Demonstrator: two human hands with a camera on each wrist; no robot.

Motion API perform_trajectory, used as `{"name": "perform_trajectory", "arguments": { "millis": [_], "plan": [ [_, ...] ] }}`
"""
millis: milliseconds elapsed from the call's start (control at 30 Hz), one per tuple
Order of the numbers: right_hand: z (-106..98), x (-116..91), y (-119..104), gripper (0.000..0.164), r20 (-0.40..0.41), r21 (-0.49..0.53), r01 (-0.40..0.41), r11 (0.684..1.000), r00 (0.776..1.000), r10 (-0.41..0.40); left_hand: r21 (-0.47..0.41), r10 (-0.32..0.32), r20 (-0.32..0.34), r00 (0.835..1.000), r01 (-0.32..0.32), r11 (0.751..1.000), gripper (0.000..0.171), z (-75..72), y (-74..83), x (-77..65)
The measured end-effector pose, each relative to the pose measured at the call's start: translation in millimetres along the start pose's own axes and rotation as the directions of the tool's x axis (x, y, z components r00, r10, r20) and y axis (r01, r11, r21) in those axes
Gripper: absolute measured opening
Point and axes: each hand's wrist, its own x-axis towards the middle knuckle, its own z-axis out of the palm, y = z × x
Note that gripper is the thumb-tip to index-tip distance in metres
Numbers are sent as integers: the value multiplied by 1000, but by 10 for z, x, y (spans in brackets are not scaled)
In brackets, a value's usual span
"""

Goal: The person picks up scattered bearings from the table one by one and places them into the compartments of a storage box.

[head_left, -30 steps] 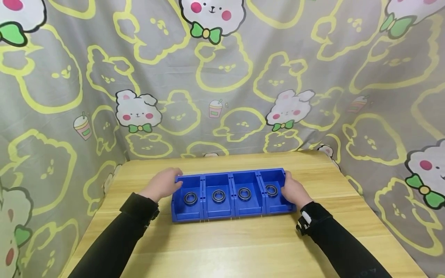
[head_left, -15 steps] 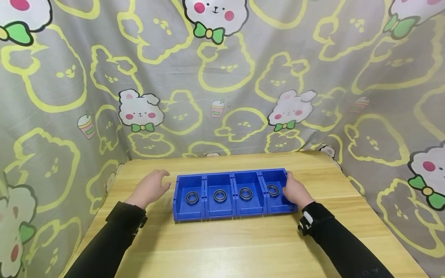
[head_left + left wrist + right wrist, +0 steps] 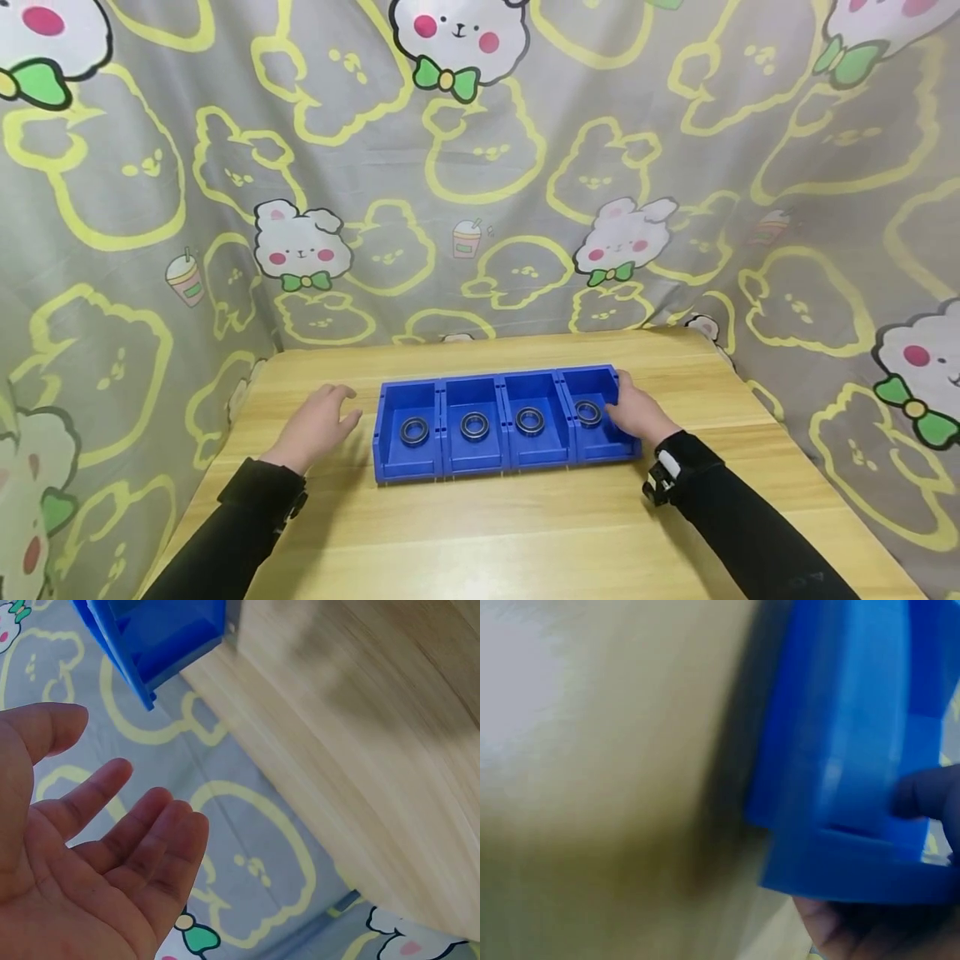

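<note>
A row of several joined blue storage bins stands on the table, with one ring-shaped ball bearing lying in each compartment. My right hand grips the outer right wall of the row. In the right wrist view its thumb lies inside the bin wall and the fingers are on the outer side, partly hidden by the blue plastic. Left of the row, my left hand is apart from it and holds nothing. The left wrist view shows that palm with loosely spread fingers, below a bin corner.
The light wood tabletop extends in front of and around the bins. A grey curtain with cartoon prints hangs behind the table and along both sides.
My left hand has let go of the left end of the row and moved left, away from it. The right hand keeps its grip, and the bins stay nearly in place.
</note>
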Motion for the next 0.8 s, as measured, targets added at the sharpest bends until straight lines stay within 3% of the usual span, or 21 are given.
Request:
{"name": "perform_trajectory", "arguments": {
  "millis": [167, 433, 600, 800],
  "plan": [
    [-142, -17, -30, 75, 24, -10, 42, 999, 999, -41, 5, 0, -2, 1000, 0, 1000, 41, -43, 0, -22],
    [-640, -121, -162, 74, -78, -75, 157, 985, 984, -162, 17, 43, -80, 996, -42, 999, 44, -155, 45, 21],
    [-834, -225, -212, 84, -115, -168, 162, 972, 976, -182, 25, 53, -115, 992, -50, 998, 54, -212, 70, 18],
    [-845, -325, -158, 99, -92, -245, 130, 961, 983, -157, 42, 41, -96, 995, -37, 998, 71, -192, 77, -7]
  ]
}}
